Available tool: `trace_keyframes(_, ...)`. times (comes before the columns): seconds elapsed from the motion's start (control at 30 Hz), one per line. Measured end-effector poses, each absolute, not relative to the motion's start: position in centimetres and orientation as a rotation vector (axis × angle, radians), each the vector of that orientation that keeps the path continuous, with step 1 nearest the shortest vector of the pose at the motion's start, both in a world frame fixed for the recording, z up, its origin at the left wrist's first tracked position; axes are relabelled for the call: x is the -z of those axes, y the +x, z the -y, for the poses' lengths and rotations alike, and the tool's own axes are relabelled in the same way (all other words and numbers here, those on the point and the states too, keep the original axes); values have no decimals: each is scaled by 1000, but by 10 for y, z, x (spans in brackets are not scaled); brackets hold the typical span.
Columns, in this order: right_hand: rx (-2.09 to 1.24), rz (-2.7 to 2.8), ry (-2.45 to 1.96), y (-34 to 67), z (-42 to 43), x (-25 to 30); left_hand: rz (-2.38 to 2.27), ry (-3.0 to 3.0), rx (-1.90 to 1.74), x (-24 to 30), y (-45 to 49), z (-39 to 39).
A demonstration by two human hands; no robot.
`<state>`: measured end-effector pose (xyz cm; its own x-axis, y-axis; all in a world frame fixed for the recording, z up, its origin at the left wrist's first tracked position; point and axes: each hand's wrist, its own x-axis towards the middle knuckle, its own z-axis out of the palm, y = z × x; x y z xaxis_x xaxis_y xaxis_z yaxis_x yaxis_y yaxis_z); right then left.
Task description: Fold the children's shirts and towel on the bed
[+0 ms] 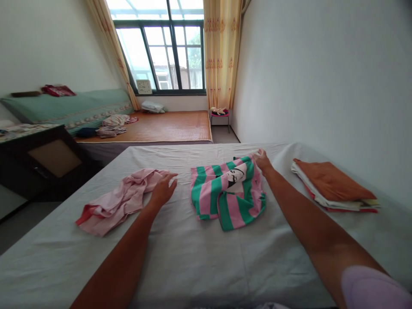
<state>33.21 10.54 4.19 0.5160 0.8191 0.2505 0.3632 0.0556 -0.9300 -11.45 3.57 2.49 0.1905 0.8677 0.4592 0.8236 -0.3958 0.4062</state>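
A pink and green striped shirt [209, 195] with a printed face on it lies crumpled on the pale bedsheet [193, 266]. My right hand [262, 162] pinches its far right corner and lifts that edge a little. My left hand [165, 189] is over the right end of a crumpled light pink garment [120, 199], its fingers apart and pointing toward the striped shirt. Whether the left hand touches the pink cloth I cannot tell. A red patch shows at the pink garment's near left end.
A folded stack of clothes [334, 180], orange on top, sits at the right beside the white wall. Beyond the bed stands a low platform with a brown mat [174, 124] and more clothes [112, 126]. A dark cabinet [48, 159] is at the left; a small stool [220, 113] stands near the curtain.
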Motion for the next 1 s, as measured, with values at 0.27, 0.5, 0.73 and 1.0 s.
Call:
trace_keyframes(0.27, -543, 1763, -2206, 361, -47, -24, -1522, 2436, -555, -24, -54, -7)
trace_keyframes(0.5, -885, 1878, -1481, 335, -13, -18, -1174, 2296, -786, -26, -38, -2)
trace_keyframes(0.73, -1182, 1803, -1404, 368, 2, -27, -1321, 1676, -789, -45, -100, -17)
trace_keyframes(1.0, -969, 2279, -1279, 338, 24, -52, -1262, 1742, -493, -61, -113, -8)
